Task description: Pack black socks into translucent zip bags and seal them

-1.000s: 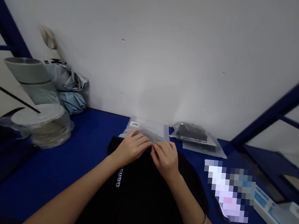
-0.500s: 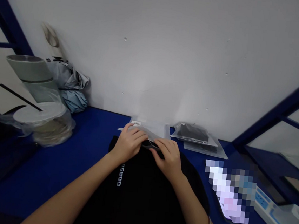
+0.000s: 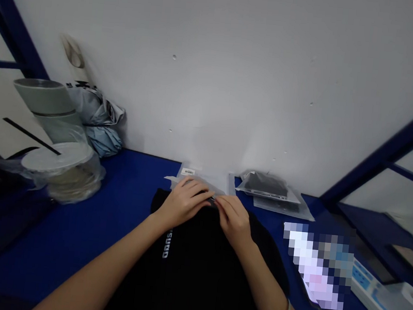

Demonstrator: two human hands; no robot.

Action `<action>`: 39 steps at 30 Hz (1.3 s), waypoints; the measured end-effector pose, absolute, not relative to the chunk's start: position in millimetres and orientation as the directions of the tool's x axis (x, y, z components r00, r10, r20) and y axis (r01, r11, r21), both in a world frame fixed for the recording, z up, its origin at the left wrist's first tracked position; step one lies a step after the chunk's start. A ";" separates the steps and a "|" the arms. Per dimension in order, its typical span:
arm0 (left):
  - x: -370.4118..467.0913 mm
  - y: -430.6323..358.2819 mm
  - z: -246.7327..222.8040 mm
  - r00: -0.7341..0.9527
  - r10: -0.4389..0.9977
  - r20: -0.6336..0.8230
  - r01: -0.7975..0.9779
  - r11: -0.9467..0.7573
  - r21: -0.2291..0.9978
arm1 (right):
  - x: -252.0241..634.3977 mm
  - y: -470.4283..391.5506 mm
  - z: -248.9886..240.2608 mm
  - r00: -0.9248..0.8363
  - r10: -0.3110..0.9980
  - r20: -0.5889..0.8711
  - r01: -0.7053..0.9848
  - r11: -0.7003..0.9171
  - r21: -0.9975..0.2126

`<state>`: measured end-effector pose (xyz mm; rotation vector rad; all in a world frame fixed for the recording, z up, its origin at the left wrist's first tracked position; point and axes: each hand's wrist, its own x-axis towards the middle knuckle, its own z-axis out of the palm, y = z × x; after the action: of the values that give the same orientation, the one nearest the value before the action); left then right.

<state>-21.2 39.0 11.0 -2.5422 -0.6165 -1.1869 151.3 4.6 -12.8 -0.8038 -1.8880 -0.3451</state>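
A translucent plastic bag (image 3: 209,185) with slanting edges lies between my hands, above a black garment (image 3: 196,266) with white lettering. My left hand (image 3: 185,201) pinches the bag's edge, fingers bent over it. Just to the right, my right hand (image 3: 234,218) has thumb and forefinger closed on the same edge, close to the left fingertips. The bag's opening is mostly hidden by the fingers. Behind it lies a clear packet (image 3: 189,171) with a barcode label.
Clear bags with dark contents (image 3: 267,185) lie at the back right. A lit phone (image 3: 312,267) and a power strip (image 3: 378,298) are at the right. At the left stand a lidded cup (image 3: 75,176), a green tumbler (image 3: 52,103) and a folded umbrella (image 3: 106,138).
Both hands have drawn closer together. The bag's opening, which showed a dark gap before, is now nearly closed under the fingers.
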 end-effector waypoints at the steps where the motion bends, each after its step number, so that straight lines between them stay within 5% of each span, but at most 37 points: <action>1: -19.7 38.7 9.6 0.554 0.264 0.790 0.493 -0.868 -0.056 | 150.7 4.3 -12.5 -0.264 0.380 0.887 0.674 0.730 -0.112; 7: -14.2 36.3 5.1 0.414 0.352 0.839 0.516 -0.850 0.102 | 147.8 3.7 -11.5 -0.289 0.379 0.879 0.704 0.707 -0.073; 21: -13.6 30.1 12.0 0.510 0.371 0.776 0.616 -0.787 -0.028 | 145.5 2.6 -8.3 -0.345 0.355 0.869 0.715 0.699 -0.001; 39: -18.3 37.9 2.7 0.508 0.277 0.816 0.531 -0.846 -0.044 | 148.0 0.9 -6.6 -0.191 0.460 0.867 0.721 0.665 -0.194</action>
<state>-18.3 37.9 2.7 -2.4647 -0.6798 -1.2566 148.0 0.9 -6.6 -0.9368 -1.8369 -0.3123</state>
